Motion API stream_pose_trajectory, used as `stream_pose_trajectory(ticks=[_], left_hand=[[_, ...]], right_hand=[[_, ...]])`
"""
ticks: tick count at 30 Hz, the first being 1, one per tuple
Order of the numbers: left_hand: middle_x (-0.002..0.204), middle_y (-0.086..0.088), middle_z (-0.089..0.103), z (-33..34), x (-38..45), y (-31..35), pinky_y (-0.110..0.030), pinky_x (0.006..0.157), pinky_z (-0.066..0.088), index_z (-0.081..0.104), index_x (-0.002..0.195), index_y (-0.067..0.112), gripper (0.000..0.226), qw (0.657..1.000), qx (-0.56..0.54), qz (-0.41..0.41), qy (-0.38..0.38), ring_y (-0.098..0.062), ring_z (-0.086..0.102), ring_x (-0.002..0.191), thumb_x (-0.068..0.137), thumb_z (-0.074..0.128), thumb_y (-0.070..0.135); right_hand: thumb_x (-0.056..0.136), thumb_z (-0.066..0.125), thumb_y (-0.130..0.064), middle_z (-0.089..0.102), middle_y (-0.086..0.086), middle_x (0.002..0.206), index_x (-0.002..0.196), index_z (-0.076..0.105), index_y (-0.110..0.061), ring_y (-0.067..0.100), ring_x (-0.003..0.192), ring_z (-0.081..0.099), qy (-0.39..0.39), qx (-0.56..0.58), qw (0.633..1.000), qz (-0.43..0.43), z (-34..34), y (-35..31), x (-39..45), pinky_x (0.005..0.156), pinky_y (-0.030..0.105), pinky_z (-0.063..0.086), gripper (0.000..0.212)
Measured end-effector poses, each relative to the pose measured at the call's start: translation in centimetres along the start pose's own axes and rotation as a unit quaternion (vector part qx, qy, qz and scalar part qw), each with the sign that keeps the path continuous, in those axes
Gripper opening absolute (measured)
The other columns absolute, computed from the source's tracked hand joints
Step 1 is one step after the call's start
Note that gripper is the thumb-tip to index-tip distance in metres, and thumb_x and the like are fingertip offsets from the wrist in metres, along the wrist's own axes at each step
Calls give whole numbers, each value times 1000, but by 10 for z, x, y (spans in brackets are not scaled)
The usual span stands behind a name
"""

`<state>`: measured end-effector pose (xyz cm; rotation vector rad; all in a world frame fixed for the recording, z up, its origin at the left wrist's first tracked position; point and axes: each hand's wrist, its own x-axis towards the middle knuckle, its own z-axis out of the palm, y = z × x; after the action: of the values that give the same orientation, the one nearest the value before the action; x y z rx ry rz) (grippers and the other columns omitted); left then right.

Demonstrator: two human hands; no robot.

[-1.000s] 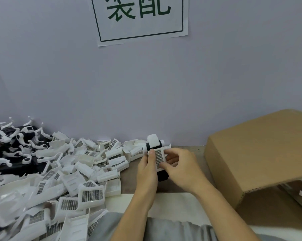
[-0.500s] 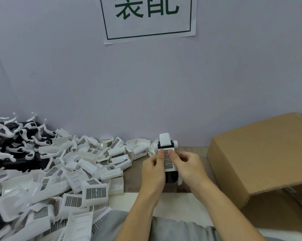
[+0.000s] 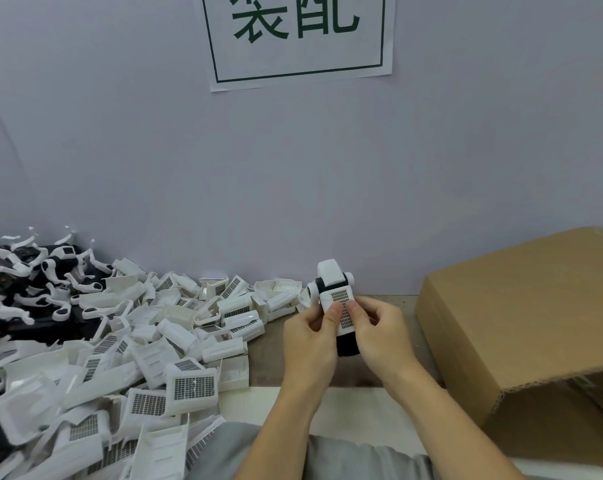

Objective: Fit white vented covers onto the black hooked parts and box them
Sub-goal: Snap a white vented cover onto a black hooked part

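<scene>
- Left hand (image 3: 310,336) and right hand (image 3: 379,336) grip a black hooked part (image 3: 347,344) upright above the table, beside the cardboard box (image 3: 522,320).
- Both thumbs press its white vented cover (image 3: 341,306); fingers curl behind.

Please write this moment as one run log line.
step: pressing cover onto black part | left hand: holding | right hand: holding | box: waiting

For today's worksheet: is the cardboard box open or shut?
Open: the cardboard box has its flap raised, with the interior showing beneath at right.
</scene>
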<state>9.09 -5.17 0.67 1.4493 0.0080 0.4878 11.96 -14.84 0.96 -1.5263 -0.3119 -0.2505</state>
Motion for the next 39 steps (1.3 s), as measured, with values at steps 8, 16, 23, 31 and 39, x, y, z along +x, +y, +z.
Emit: stream_pose_trajectory(ticks=[8, 16, 23, 31, 39], left_hand=[[102, -3, 78, 0, 0, 0, -19, 77, 57, 74, 114, 13, 21, 996, -61, -36, -62, -15, 73, 101, 99, 59, 8], [98, -18, 76, -3, 3, -4, -37, 89, 51, 79, 101, 9, 23, 993, -94, -69, 2, -23, 71, 96, 96, 66, 28], [100, -14, 77, -2, 7, 1, -29, 75, 59, 77, 102, 6, 33, 971, -205, -127, 5, -23, 75, 93, 104, 52, 29], [83, 6, 64, -7, 8, 3, -36, 78, 51, 68, 92, 19, 12, 983, -20, -9, 185, -14, 57, 79, 99, 58, 23], [90, 3, 73, -6, 7, 4, -52, 93, 54, 72, 88, 19, 17, 983, -15, 13, 182, -18, 68, 92, 99, 59, 15]], right_hand=[[98, 61, -27, 77, -13, 88, 95, 76, -30, 3, 84, 72, 29, 20, 999, -5, -2, 6, 4, 65, 15, 55, 15], [95, 63, -29, 55, -10, 108, 99, 61, -42, 5, 98, 60, 55, -106, 991, -60, -1, 6, 2, 72, 13, 49, 14], [88, 68, -42, 51, -7, 128, 143, 45, -25, 11, 117, 51, -8, -262, 962, -75, -2, 12, -1, 93, 26, 46, 62], [97, 46, -37, 66, 11, 64, 96, 67, -6, 18, 44, 50, 63, 39, 978, 195, -11, 3, 6, 41, 26, 42, 38], [95, 43, -34, 52, -1, 47, 93, 62, -6, 17, 41, 36, 51, 117, 963, 237, -16, 1, 6, 37, 23, 37, 34]])
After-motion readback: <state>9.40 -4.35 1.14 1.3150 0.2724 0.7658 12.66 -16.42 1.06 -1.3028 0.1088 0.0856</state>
